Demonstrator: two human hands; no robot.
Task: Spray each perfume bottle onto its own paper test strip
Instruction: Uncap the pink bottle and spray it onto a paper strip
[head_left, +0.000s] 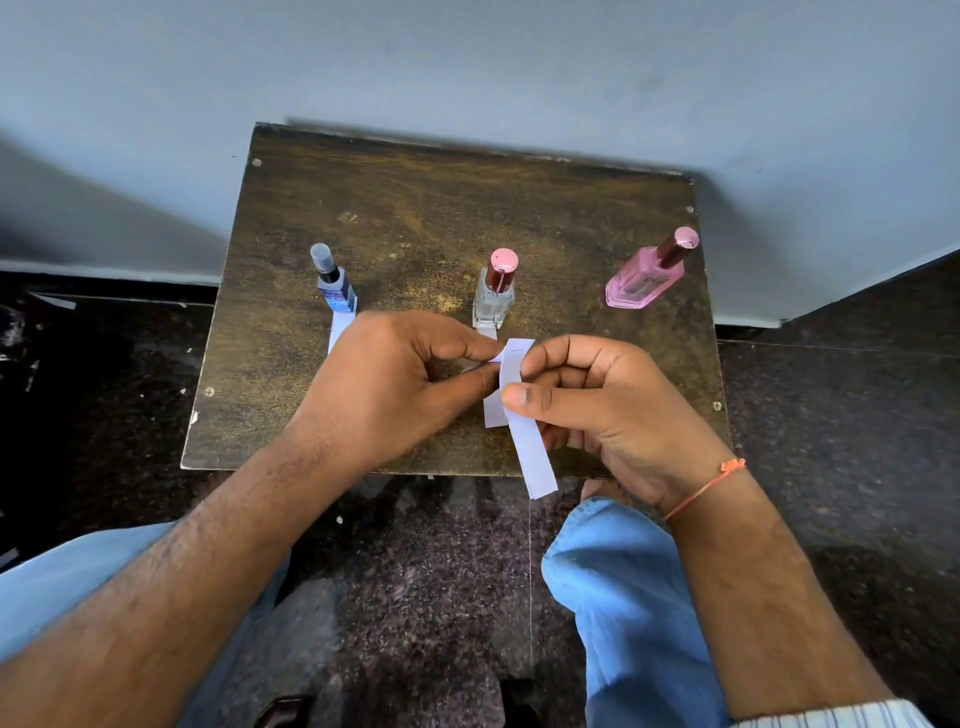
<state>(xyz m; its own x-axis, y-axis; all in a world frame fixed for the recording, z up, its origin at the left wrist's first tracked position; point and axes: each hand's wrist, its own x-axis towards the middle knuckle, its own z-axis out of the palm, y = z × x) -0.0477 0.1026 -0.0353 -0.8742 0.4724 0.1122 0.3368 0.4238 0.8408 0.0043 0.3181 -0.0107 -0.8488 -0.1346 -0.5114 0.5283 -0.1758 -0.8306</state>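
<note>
Three perfume bottles stand on a small dark wooden table (415, 218): a blue bottle (335, 283) with a clear cap at the left, a clear bottle (494, 293) with a pink cap in the middle, and a pink bottle (647, 275) at the right. A white paper strip (338, 327) lies in front of the blue bottle, another strip (493, 410) in front of the clear one. My right hand (608, 410) pinches a third long white strip (530, 447) between thumb and fingers. My left hand (400, 384) pinches the same strip near its upper end.
The table stands against a pale blue wall (467, 67). Dark speckled floor (426, 571) surrounds it. My knees in light blue trousers (623, 597) are below the table's front edge. An orange thread (706, 488) is tied round my right wrist.
</note>
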